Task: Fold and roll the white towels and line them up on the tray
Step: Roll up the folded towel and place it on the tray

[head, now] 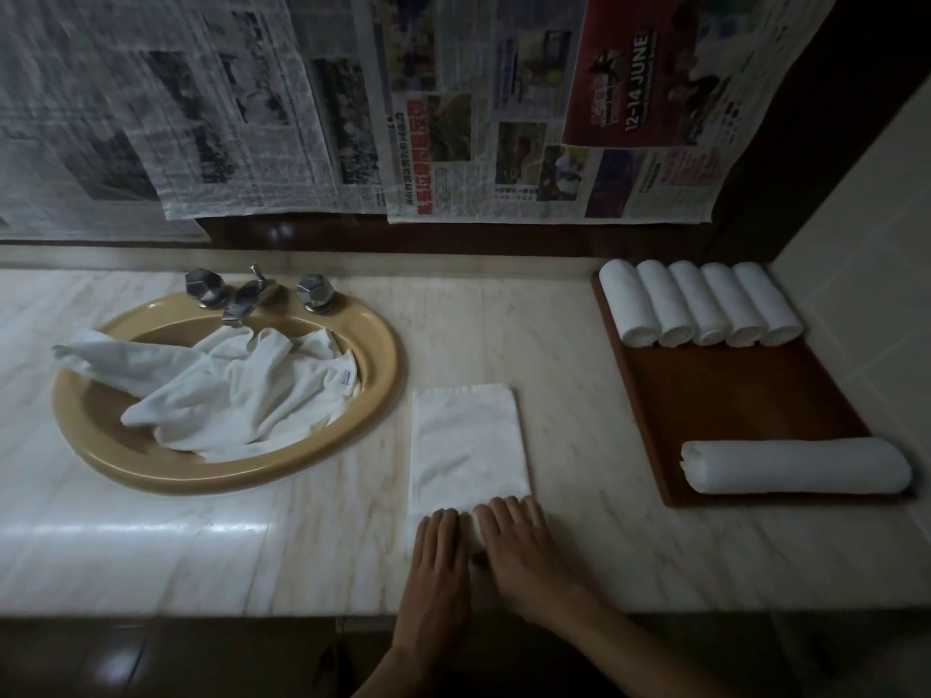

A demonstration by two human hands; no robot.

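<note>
Both hands press flat, fingers straight, on the near end of one folded towel (468, 445) on the counter (302, 536): left hand (439, 551) beside right hand (519, 544). One wooden tray (730, 390) carries five rolled towels (705, 304) side by side at its far end and one longer roll (796, 466) crosswise at its near end. Unfolded towels (226, 385), number indeterminate, lie in the sink (383, 365).

a pale marble counter (302, 536) ran across the dim room, glossy with a soft glare at its left. a tan oval sink (388, 375) sat in it under a chrome tap (247, 299). newspapers (453, 118) hung over the dark wall behind. cream tiles (866, 234) lined the right wall.
</note>
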